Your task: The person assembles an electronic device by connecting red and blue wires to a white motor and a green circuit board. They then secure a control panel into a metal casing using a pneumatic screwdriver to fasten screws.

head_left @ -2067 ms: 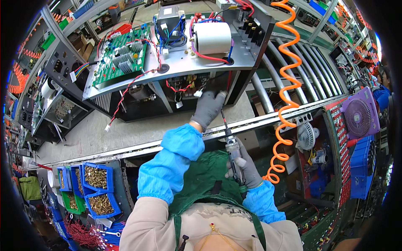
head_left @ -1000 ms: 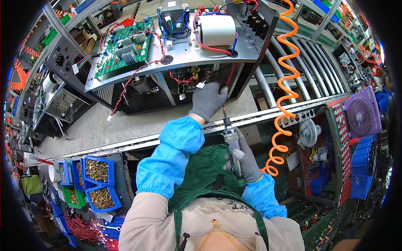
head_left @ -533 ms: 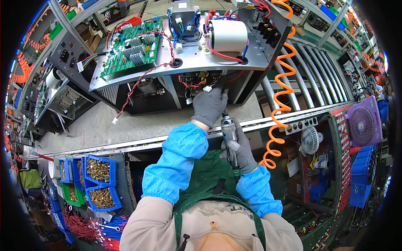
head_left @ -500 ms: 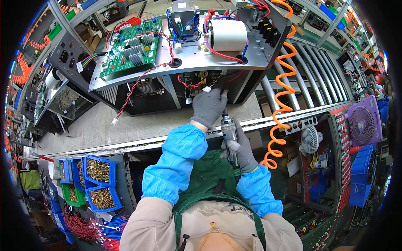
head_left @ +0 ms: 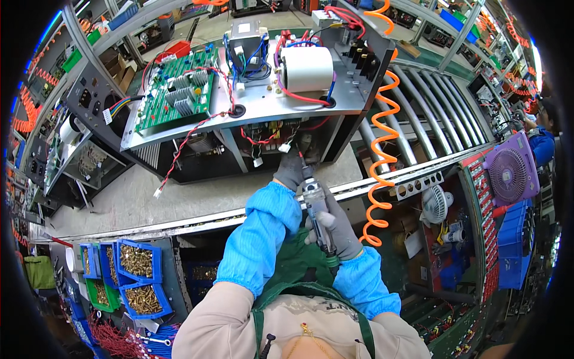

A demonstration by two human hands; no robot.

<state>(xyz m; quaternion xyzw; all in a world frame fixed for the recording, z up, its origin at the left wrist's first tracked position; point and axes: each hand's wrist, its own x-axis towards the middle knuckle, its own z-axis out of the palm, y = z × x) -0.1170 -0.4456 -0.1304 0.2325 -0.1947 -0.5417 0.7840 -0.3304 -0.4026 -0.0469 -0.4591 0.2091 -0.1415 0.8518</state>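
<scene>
My right hand (head_left: 339, 226), in a grey glove, grips a pneumatic screwdriver (head_left: 314, 197) with a clear-and-dark body. Its bit points up into the lower opening of a large metal machine chassis (head_left: 179, 131). Beside the bit, my left hand (head_left: 290, 172), also gloved, reaches into that opening; its fingers are mostly hidden in shadow and behind the tool. White connectors (head_left: 285, 148) on red and black wires hang just above the left hand. On top of the chassis sit a green circuit board (head_left: 179, 90), a transformer (head_left: 245, 40) and a white cylinder (head_left: 308, 67).
An orange coiled air hose (head_left: 382, 158) hangs right of the chassis, before a roller conveyor (head_left: 430, 113). Blue bins (head_left: 143, 299) of brass-coloured fasteners stand at lower left. A second chassis (head_left: 89, 137) is at left. Fans (head_left: 508, 173) stand at right.
The screwdriver and my right hand have moved slightly left, bringing the bit closer to the opening. My left hand sits lower, its fingers more hidden. The whole view has shifted a little.
</scene>
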